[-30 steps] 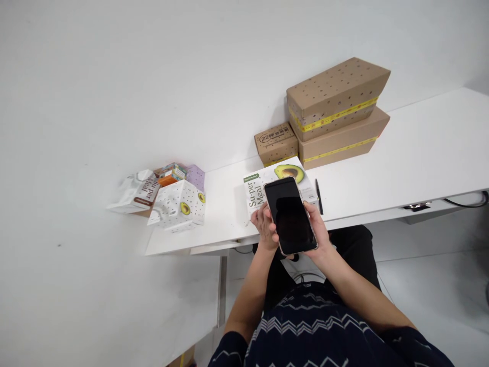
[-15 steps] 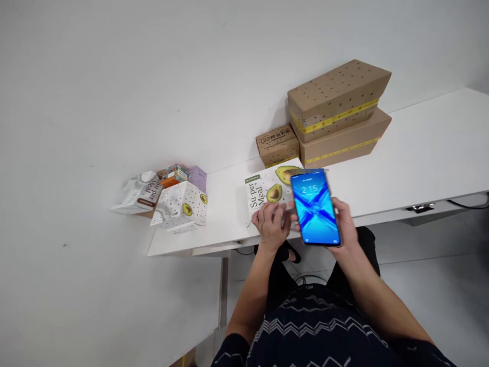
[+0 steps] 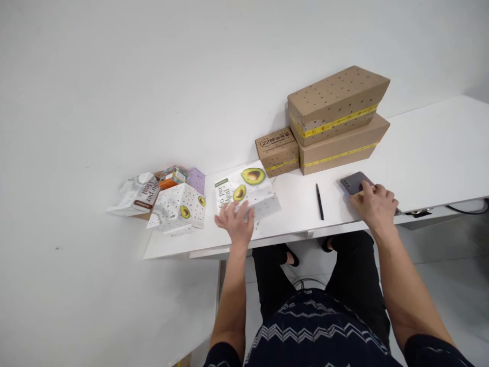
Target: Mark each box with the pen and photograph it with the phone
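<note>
My left hand (image 3: 236, 222) lies with spread fingers on the near edge of a white box (image 3: 248, 179) printed with avocados and "Super Meal". The box rests on the white table, left of middle. At the right, my right hand (image 3: 376, 205) grips a grey phone (image 3: 353, 181), which is at the tabletop with its camera side up. My fingers cover the phone's near part. Between my hands a black pen (image 3: 319, 202) lies on the table.
Two long cardboard boxes (image 3: 336, 109) are stacked against the wall, with a small brown box (image 3: 277, 149) beside them. At the left end stand another avocado box (image 3: 178, 206), a white "Super Meal" package (image 3: 138, 192), an orange box (image 3: 172, 176) and a purple box (image 3: 196, 179).
My right hand has moved right, bringing the phone down to the table and turning its screen away. The white box has shifted left with my left hand. The pen has come into view.
</note>
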The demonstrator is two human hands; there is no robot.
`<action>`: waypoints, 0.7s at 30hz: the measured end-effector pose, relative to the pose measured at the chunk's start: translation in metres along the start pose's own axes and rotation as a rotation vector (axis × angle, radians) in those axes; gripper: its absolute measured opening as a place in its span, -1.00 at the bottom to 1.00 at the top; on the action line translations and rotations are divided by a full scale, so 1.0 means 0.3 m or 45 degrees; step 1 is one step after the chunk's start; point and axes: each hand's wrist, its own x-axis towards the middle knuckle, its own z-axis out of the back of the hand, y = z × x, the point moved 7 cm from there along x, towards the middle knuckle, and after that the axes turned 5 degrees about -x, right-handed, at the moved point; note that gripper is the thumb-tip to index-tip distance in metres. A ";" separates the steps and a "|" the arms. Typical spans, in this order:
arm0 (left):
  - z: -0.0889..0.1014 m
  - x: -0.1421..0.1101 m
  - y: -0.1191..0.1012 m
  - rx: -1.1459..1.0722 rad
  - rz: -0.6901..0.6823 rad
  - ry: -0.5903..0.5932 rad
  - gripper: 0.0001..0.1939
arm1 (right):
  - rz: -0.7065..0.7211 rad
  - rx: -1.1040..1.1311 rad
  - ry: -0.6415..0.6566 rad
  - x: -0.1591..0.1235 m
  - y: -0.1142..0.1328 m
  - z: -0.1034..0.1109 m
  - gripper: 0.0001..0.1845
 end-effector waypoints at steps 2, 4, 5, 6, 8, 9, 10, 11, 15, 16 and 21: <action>0.005 0.054 0.093 0.089 0.201 0.034 -0.64 | 0.009 -0.012 0.064 0.017 0.001 -0.033 -0.43; -0.011 0.120 0.153 0.115 0.263 0.119 -0.58 | -0.006 0.010 0.141 0.034 -0.003 -0.063 -0.41; -0.028 0.156 0.169 0.108 0.238 0.180 -0.57 | -0.011 0.029 0.175 0.041 -0.006 -0.075 -0.40; -0.050 0.193 0.177 0.096 0.193 0.239 -0.56 | -0.014 0.050 0.203 0.048 -0.009 -0.087 -0.39; -0.096 0.264 0.181 0.069 0.103 0.315 -0.55 | -0.010 0.084 0.238 0.056 -0.017 -0.104 -0.37; -0.120 0.297 0.179 0.058 0.066 0.337 -0.55 | -0.004 0.091 0.248 0.058 -0.021 -0.110 -0.35; -0.144 0.328 0.174 0.052 0.038 0.352 -0.55 | 0.003 0.088 0.255 0.059 -0.025 -0.114 -0.34; -0.167 0.356 0.168 0.048 0.016 0.365 -0.55 | 0.013 0.080 0.260 0.059 -0.028 -0.118 -0.33; -0.231 0.431 0.149 0.043 -0.002 0.387 -0.54 | 0.045 0.051 0.294 0.054 -0.035 -0.128 -0.34; -0.240 0.437 0.146 0.038 -0.013 0.404 -0.54 | 0.056 0.054 0.284 0.051 -0.034 -0.127 -0.34; -0.203 0.410 0.191 0.042 0.040 0.543 -0.32 | 0.149 0.097 -0.017 0.025 -0.003 -0.071 -0.36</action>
